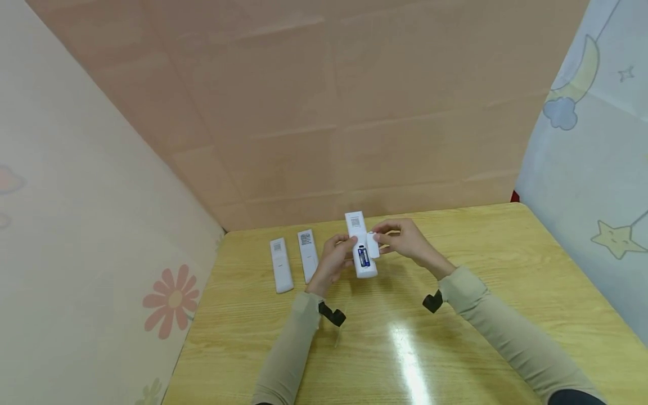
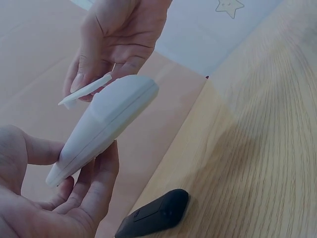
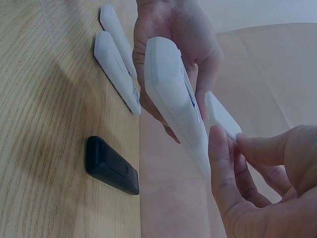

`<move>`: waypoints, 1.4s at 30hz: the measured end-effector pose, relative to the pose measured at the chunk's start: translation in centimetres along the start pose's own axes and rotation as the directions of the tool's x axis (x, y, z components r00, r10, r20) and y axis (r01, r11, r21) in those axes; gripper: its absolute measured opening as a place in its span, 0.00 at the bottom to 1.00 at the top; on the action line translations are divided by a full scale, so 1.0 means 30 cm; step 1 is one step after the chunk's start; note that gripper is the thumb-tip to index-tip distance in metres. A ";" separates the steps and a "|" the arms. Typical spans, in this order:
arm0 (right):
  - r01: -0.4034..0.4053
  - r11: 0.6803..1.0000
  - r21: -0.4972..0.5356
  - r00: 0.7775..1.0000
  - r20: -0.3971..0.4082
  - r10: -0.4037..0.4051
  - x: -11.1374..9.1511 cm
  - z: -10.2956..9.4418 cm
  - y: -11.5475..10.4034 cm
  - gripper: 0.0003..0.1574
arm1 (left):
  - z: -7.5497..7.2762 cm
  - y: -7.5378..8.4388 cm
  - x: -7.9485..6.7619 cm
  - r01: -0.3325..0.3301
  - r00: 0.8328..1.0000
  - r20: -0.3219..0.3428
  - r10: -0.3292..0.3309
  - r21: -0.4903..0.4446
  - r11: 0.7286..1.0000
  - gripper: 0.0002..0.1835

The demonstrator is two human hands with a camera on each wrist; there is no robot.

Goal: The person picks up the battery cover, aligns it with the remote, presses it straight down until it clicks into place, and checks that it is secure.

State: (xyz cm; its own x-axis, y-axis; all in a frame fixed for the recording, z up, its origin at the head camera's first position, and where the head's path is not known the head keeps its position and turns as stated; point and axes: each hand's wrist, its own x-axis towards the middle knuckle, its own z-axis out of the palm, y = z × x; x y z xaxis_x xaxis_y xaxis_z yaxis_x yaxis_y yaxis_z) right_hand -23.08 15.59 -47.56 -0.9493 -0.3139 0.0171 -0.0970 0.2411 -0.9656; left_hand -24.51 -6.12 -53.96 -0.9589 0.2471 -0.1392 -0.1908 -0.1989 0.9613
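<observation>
My left hand [image 1: 331, 260] holds a white remote control [image 1: 356, 224] above the table, its back facing up. The battery compartment is uncovered, and blue batteries [image 1: 364, 256] lie inside it. Just right of the remote, my right hand [image 1: 407, 243] pinches the white battery cover [image 1: 373, 245] between thumb and fingers. From the left wrist view, the cover [image 2: 86, 90] appears tilted and apart from the remote [image 2: 104, 119]. The right wrist view shows the remote [image 3: 171, 89] edge-on, with most of the compartment hidden.
Two more white remotes [image 1: 281, 265] [image 1: 307, 253] lie on the wooden table [image 1: 243, 337], left of my hands. A black remote-like object [image 3: 111, 166] lies on the table in both wrist views. A papered wall [image 1: 304, 112] rises behind the table.
</observation>
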 end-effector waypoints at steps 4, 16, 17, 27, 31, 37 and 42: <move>-0.012 1.000 0.012 1.000 -0.003 0.012 0.003 0.013 -0.002 0.14 | 0.000 -0.001 0.001 0.002 1.000 -0.003 -0.002 0.002 1.000 0.22; -0.016 1.000 -0.001 0.999 0.029 0.016 0.006 0.029 -0.004 0.15 | 0.002 0.001 0.007 -0.001 1.000 -0.005 0.001 0.009 1.000 0.22; -0.015 1.000 0.001 0.999 0.030 0.015 0.006 0.030 -0.004 0.15 | 0.002 0.001 0.007 -0.002 1.000 -0.002 0.002 0.011 1.000 0.23; -0.012 1.000 0.003 0.999 0.036 0.012 0.001 0.045 0.000 0.14 | 0.012 0.003 -0.003 -0.001 1.000 0.015 0.001 0.014 1.000 0.23; 0.000 1.000 -0.009 1.000 0.022 0.001 -0.005 0.044 0.000 0.13 | 0.021 0.007 -0.004 0.010 1.000 0.003 -0.010 0.019 1.000 0.23; -0.002 1.000 -0.004 1.000 0.020 0.002 -0.010 0.043 0.000 0.13 | 0.028 0.009 -0.005 0.015 1.000 -0.001 -0.015 0.027 1.000 0.26; -0.016 1.000 -0.006 1.000 0.012 0.016 -0.014 0.046 -0.002 0.13 | 0.031 0.005 -0.002 0.020 1.000 0.005 -0.020 0.018 1.000 0.25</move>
State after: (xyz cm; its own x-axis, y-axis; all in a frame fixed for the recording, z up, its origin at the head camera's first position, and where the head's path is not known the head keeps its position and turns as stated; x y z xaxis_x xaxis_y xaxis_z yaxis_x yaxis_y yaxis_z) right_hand -22.26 14.43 -47.87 -0.9472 -0.3207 -0.0017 -0.0834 0.2515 -0.9643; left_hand -24.29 -5.29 -53.59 -0.9539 0.2560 -0.1567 -0.2058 -0.1773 0.9624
